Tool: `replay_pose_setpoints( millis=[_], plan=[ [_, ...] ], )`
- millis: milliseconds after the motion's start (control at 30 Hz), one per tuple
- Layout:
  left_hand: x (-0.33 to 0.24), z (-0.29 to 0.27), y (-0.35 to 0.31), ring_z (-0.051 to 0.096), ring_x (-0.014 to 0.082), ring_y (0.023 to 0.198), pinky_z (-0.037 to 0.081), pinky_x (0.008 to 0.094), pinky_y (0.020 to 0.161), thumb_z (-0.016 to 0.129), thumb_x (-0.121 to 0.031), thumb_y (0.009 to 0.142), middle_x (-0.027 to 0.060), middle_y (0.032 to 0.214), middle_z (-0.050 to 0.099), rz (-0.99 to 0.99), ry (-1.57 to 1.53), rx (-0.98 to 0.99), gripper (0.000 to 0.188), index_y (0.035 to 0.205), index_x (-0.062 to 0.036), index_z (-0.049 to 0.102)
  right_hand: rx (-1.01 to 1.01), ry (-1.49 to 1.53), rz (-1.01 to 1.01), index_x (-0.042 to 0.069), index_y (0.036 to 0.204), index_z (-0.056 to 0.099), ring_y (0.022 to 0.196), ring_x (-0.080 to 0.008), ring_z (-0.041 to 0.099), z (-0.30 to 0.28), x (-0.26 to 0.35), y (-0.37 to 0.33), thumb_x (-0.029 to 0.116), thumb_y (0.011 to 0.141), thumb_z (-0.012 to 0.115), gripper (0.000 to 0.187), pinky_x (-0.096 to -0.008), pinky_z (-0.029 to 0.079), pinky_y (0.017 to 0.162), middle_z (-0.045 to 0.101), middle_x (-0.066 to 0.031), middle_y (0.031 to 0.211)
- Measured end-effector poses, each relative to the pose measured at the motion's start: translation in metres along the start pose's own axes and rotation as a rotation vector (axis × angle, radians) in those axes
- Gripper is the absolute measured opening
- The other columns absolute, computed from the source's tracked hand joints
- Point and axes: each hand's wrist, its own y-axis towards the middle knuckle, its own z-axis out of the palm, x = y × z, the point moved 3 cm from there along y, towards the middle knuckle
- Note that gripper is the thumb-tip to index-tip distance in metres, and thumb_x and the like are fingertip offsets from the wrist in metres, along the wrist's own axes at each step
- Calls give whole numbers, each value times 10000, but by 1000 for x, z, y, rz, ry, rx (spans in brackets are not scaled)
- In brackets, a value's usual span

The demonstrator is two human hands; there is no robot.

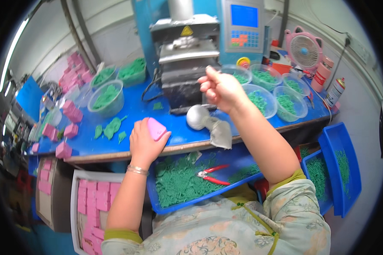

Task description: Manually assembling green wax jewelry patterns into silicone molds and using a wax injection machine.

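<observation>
One pink block (157,129), clasped in left hand (146,142), partly covered. Right hand (222,90), curled, any contents unclear. Between hands: silvery ball (196,117).

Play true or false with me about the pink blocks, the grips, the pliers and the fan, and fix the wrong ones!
1. The person's left grip is on a pink block. True.
2. The right grip is on that block too. False: it is raised above the blue table, fingers curled.
3. More pink blocks lie in a white-rimmed box. True.
4. The red-handled pliers hang on the wall. False: they lie on green pieces in a blue tray.
5. The machine has a yellow triangle on it. True.
6. The fan is green. False: it is pink with a blue middle.
</observation>
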Motion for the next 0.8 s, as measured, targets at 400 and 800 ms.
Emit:
replay_pose_setpoints(
  millis=[400,800],
  plan=[
    [122,-61,-152,458,353,1013,393,414,878,816,-291,560,197,1126,433,117,52,-231,860,1210,-10,328,272,-1444,-804,18,591,443,500,-291,431,61,-105,-52,140,772,640,294,-377,324,469,413,-128,539],
    [262,-95,-302,507,290,981,453,345,845,664,-54,730,153,1127,412,-912,-161,67,426,1099,5,459,154,-1375,-765,11,599,415,474,-184,352,52,-119,-47,86,828,601,305,-308,279,460,370,-70,535]
  ],
)
